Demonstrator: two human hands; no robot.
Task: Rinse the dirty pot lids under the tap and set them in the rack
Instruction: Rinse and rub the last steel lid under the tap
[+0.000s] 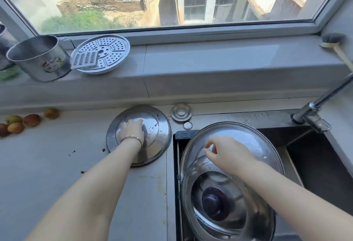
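Observation:
A dirty steel lid (162,131) with reddish specks lies on the counter left of the sink. My left hand (131,132) sits on its centre, fingers curled over where the knob is; the knob itself is hidden. In the left part of the dark sink (315,156) lie two more lids: a large wet steel lid (254,139) and, overlapping its near side, a lid with a dark knob (215,202). My right hand (227,154) hovers over the large lid, fingers loosely curled, holding nothing. The tap (313,114) stands at the sink's far right corner; no water runs.
On the windowsill stand a steel pot (40,59), a perforated steamer plate (110,49) with a grater (85,60) on it, and a brush (336,47) at right. Several fruits (15,124) lie at the counter's left. A small metal disc (181,112) lies behind the sink.

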